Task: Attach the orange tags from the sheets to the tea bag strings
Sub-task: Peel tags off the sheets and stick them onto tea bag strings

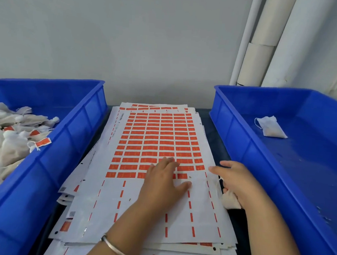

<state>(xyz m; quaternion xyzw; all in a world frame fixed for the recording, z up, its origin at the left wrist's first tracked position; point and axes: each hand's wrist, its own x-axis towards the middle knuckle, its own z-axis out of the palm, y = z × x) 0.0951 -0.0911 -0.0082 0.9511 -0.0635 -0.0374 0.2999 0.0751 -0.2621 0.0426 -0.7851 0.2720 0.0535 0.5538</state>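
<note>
A stack of white sheets (151, 208) lies between two blue bins, the top one printed with rows of orange tags (157, 138). My left hand (165, 178) rests flat on the lowest tag rows, fingers spread and straight. My right hand (237, 181) sits at the sheet's right edge, its lower fingers curled round a white tea bag (230, 201) while its forefinger and thumb point left. A thin string from that bag (218, 181) shows beside the hand.
The left blue bin (50, 160) holds several tea bags (11, 138) with orange tags attached. The right blue bin (260, 155) holds one untagged tea bag (270, 126). White pipes (266, 40) stand against the wall at the back right.
</note>
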